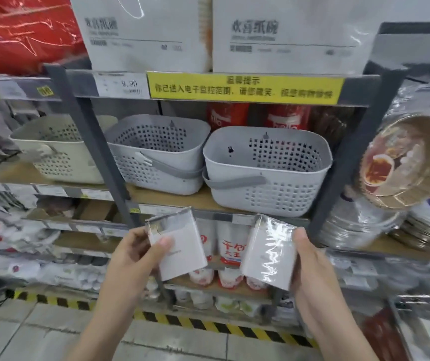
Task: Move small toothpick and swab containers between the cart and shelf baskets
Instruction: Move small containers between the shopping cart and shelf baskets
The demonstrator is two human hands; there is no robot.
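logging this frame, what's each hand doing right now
Left hand: holding a white box, thumb across its front.
Right hand: holding a shiny wrapped box by its edge.

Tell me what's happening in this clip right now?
A person stands at a store shelf holding two small white packs, both raised below the baskets. The left hand grips one pack and the right hand grips a shiny wrapped pack. Two grey baskets and a cream basket sit on the shelf above the hands. Neither pack is in a basket yet.
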